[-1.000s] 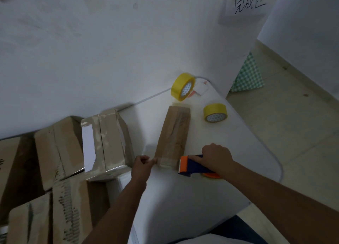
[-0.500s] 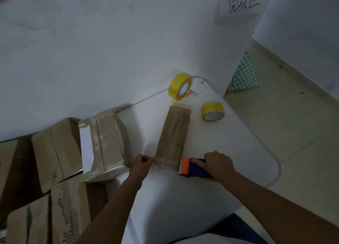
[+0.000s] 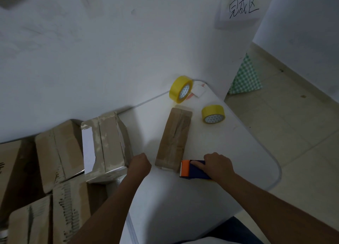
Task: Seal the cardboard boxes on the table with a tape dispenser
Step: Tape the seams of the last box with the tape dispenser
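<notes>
A: Where's the flat brown cardboard box [image 3: 173, 140]?
B: Centre of the white table [image 3: 238, 152]. At its four o'clock, the right hand [image 3: 218, 165] grips the orange-and-blue tape dispenser [image 3: 192, 169].
A: Left hand [image 3: 140, 164]?
B: At the box's eight o'clock, fist curled; whether it pinches tape, cannot tell.

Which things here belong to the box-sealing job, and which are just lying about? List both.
In the job:
- flat cardboard box on the table
- tape dispenser, gripped by the right hand
- left hand, fingers curled, beside the box's near end
- worn boxes at the left

Lying about:
- upright yellow tape roll
- flat yellow tape roll
- wall sign
- green checked cloth
</notes>
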### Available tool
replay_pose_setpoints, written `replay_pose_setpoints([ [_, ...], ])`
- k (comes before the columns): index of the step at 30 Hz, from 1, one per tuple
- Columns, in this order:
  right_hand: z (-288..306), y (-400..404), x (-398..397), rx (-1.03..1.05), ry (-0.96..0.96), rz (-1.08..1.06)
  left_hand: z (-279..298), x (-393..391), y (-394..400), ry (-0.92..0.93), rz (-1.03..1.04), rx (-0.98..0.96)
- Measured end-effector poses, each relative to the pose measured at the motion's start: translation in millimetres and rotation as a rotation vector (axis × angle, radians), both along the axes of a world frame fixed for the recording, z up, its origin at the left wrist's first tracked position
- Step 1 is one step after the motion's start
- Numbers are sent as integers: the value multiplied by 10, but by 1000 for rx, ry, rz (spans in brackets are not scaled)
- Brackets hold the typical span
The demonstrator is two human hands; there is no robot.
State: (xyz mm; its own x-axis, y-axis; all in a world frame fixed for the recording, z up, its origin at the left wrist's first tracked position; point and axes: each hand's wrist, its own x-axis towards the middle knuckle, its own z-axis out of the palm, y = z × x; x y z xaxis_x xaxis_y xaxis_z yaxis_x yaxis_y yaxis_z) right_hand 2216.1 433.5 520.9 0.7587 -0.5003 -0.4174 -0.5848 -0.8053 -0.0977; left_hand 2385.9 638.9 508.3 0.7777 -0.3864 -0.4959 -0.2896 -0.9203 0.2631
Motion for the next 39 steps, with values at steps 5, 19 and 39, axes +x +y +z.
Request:
replay_pose_setpoints([
  [5, -14, -25, -13, -9, -40, 2, 86, -156, -129, -293, -378, -299],
  [19, 2, -137, -297, 26, -115, 60, -457, -186, -224, -197, -718, -114],
  [39, 84, -382, -371, 112, 25, -11, -297, -415, -215, -273, -591, -304],
])
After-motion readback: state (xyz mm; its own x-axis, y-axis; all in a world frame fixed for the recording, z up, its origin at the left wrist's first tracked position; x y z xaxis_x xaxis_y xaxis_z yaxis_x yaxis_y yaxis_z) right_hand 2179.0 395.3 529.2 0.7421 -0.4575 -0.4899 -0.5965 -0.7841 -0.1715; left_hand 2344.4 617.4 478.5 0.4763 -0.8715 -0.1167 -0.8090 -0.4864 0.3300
